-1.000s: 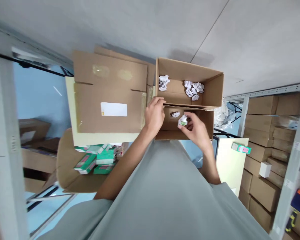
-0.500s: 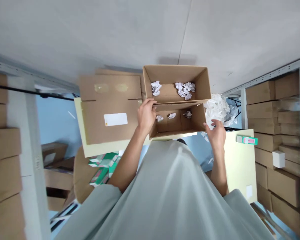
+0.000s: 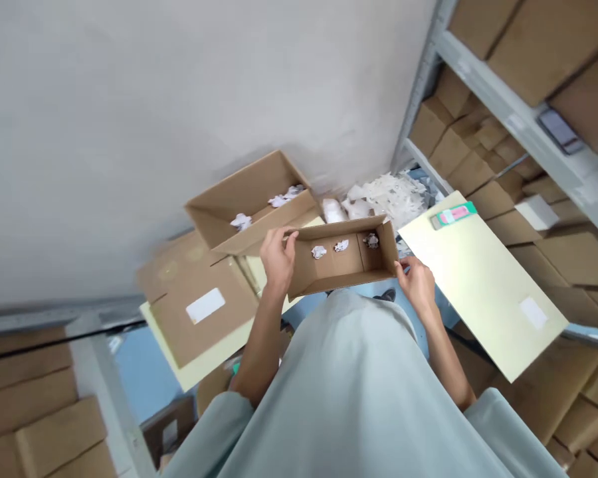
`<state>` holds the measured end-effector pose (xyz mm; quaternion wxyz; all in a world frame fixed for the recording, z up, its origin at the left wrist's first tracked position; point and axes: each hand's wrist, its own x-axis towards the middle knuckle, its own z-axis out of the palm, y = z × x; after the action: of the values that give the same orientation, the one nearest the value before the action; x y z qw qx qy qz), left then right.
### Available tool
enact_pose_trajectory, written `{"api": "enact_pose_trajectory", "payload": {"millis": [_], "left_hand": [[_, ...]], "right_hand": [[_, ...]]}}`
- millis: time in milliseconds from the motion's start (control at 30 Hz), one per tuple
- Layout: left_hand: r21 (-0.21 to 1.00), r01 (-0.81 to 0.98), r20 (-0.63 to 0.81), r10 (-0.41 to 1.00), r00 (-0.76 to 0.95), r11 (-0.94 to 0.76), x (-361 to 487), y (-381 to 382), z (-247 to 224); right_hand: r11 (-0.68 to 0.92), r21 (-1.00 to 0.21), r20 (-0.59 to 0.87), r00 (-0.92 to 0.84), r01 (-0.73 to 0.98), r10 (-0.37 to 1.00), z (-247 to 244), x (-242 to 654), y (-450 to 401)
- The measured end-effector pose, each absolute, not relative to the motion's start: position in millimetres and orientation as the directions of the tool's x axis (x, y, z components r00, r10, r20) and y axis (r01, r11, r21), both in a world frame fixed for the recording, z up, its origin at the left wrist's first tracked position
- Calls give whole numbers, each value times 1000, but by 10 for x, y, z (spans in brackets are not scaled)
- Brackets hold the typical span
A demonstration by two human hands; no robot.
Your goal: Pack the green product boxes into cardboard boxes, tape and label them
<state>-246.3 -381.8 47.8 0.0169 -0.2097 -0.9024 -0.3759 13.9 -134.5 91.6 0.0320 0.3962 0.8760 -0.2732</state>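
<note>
Between my hands is a small open cardboard box, tilted so that its inside faces me. Three crumpled paper balls lie in a row at its bottom. My left hand grips the left end, thumb at the rim. At the right end, my right hand pinches the edge between thumb and fingers. Behind and to the left stands a larger open cardboard box, with more crumpled paper inside.
A flat cardboard sheet or box with a white label lies on the left table. On the right table is a green and pink packet. White plastic scraps heap up beyond. Shelves of cartons stand at right.
The small box has come away from the larger box and moved right, held in both hands. The view has turned to the right. My right hand has closed on the box's end.
</note>
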Motion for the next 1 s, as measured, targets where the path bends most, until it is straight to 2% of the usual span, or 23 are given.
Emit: {"api": "enact_pose_trajectory", "payload": {"millis": [267,433,733,1000], "left_hand": [[717,604,196,731,-654,348,-1440,-1708,420],[725,654,133,888,-440,216,-835,-735,400],[784,620,139,980,-145,-19,-469,638,175],[832,552,64,998,2,-54,-455,1457,-60]], "right_hand": [[188,-488,-241,-339,852,909,944,1962,-582],[-47,-499,-231,-81,865,970,909,2711,-407],[-347,-498,-259,246,795,934,749,2991,-203],[-455,-502,-190,419,735,888,701,2896,206]]}}
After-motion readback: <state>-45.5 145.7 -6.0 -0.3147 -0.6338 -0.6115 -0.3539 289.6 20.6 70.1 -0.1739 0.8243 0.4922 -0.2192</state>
